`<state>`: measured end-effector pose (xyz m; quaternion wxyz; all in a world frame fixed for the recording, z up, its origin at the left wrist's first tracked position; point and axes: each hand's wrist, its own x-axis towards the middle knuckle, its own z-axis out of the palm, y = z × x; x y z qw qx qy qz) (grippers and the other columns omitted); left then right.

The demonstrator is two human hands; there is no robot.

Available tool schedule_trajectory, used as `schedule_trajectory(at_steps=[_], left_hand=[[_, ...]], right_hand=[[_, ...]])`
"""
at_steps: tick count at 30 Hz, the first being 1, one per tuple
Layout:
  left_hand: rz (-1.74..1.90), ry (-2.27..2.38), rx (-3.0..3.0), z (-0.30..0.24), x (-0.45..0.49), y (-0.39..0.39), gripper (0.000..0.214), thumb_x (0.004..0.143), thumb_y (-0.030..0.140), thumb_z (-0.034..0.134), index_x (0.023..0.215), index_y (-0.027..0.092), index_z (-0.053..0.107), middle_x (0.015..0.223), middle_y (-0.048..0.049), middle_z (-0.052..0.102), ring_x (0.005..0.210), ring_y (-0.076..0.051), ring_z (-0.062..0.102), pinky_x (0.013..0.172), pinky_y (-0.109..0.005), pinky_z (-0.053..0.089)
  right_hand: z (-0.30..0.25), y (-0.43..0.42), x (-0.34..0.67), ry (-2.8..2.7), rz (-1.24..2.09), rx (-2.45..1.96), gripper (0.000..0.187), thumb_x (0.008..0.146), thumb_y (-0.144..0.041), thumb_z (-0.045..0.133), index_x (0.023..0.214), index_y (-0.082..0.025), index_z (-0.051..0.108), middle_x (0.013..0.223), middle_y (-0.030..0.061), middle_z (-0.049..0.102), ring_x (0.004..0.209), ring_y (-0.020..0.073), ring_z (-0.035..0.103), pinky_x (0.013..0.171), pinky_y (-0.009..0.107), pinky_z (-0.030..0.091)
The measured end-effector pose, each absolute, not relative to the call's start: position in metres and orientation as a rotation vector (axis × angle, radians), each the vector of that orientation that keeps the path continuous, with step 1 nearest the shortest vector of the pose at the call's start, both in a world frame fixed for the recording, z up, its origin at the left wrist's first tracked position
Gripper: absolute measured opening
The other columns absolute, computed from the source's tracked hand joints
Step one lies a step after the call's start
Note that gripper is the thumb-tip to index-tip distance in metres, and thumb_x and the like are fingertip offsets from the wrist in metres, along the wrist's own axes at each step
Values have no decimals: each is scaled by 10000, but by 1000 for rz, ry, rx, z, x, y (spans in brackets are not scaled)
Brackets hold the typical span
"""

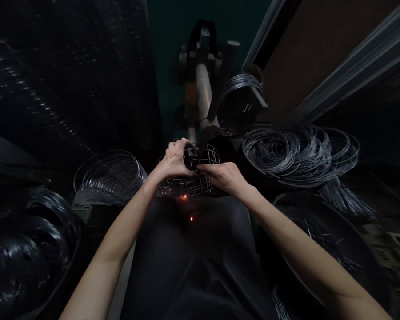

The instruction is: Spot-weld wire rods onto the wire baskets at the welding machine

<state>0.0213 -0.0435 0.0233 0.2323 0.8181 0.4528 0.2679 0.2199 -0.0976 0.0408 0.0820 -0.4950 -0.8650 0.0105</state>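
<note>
While sparks [185, 196] glowed near its lower edge, the wire basket [205, 184] sat below the machine arm's [205, 95] near end, left hand [176, 161] grasping its rim, right hand [228, 176] pinching its side, steadiness being judged essential.

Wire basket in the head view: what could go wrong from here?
The glowing spark near the bare left hand and right hand could burn skin. Another glowing speck shows against the dark lap covering, which might singe. The wire basket, handled without gloves, could also scratch skin.
</note>
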Motion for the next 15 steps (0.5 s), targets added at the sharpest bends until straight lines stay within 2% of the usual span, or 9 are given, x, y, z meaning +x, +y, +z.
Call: schedule_trajectory(at_steps=[4,8,11,15], left_hand=[[741,1245,2262,25,23,-31,800,468,376,865,1130,203,452,1127,-77,486,1089,-337,443,921,-487,433],[755,1258,2228,24,24,-29,848,444,371,891,1142,194,444,1121,-85,488,1100,-339,448,926,-478,435],[757,1256,2239,25,24,-25,900,437,392,897,1179,201,425,1133,-91,480,1119,-355,441,925,-490,438],[755,1284,2239,25,24,-8,939,423,412,906,1192,191,415,1142,-98,487,1110,-365,449,920,-499,443]], right_hand=[[28,-89,222,-2444,35,-1467,275,906,-252,548,1151,-294,665,1038,1,733,847,181,702,647,247,496],[16,-94,227,-2239,70,-1371,234,917,-207,519,1082,-235,683,1088,45,706,940,169,668,749,245,498],[12,-92,230,-2137,27,-1405,175,902,-233,546,972,-216,706,996,65,675,829,161,644,680,241,477],[13,-72,229,-2082,12,-1444,134,872,-244,591,935,-226,709,896,46,627,751,151,607,625,237,437]])
